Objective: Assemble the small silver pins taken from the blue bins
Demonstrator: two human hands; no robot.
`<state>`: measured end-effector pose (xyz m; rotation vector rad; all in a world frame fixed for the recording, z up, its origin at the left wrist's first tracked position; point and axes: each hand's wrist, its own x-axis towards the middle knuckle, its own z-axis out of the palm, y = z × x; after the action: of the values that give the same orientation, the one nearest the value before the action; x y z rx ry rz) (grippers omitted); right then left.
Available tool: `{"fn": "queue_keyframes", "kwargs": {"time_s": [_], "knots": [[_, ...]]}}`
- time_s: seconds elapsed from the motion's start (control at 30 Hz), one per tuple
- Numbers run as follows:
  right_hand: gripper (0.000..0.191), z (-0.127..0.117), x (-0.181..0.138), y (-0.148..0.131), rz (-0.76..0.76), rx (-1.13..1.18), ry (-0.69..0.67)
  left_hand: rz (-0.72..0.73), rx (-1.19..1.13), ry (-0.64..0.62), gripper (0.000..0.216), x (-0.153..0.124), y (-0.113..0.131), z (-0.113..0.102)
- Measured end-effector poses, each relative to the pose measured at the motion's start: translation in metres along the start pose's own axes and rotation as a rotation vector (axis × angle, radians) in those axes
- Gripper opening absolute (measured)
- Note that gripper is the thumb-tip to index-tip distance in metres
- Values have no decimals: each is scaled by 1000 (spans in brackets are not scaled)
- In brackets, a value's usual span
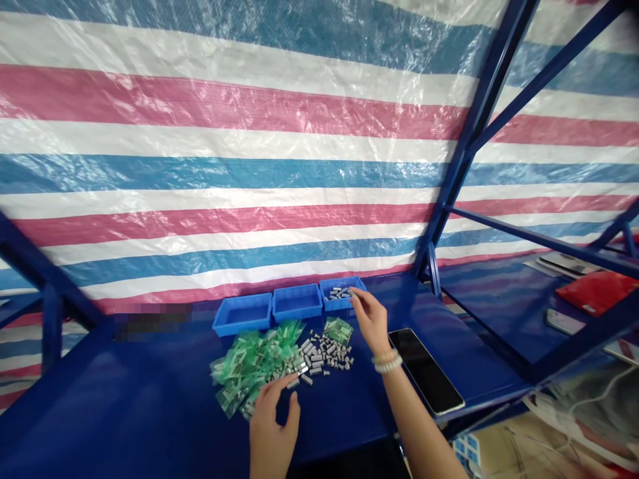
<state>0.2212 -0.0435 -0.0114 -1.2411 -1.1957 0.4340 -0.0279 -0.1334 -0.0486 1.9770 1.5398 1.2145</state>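
My right hand, wearing a beaded bracelet, reaches to the front right corner of the right blue bin. Its thumb and fingertips are pinched together; what they hold is too small to make out. Inside that bin lie several small metal cylinders. My left hand is open, thumb and index finger apart, beside a loose pile of metal cylinders and small screws. One shiny cylinder lies by its index fingertip. Left of the pile is a heap of green-tinted plastic bags with small parts inside.
Two more blue bins stand in line with the right one. A green-tinted bag lies behind the screws. A black-screened phone rests on the blue table at right. Blue metal posts and striped sheeting rise behind.
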Motion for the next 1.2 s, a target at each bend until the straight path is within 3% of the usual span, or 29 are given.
{"fn": "queue_keyframes", "kwargs": {"time_s": [0.1,0.17,0.27,0.47,0.7,0.87,1.07,1.2], "knots": [[38,2,28,20,-19,-109,-13,178,259,63,26,6,-15,5],[37,3,21,26,-28,-158,-33,226,419,86,26,8,-20,6],[27,4,-19,24,-45,-181,-118,243,552,62,20,8,-23,6],[20,9,-110,-4,-34,-133,-270,285,607,44,15,6,-23,4],[20,19,-155,-25,80,-31,-316,290,509,-57,13,-1,-13,7],[27,16,-155,-24,206,-11,-264,334,330,-51,14,-6,1,11],[48,19,-151,-33,507,348,-248,379,35,41,9,-5,29,2],[41,18,-150,-41,484,413,-216,311,-116,27,12,-11,41,-1]]}}
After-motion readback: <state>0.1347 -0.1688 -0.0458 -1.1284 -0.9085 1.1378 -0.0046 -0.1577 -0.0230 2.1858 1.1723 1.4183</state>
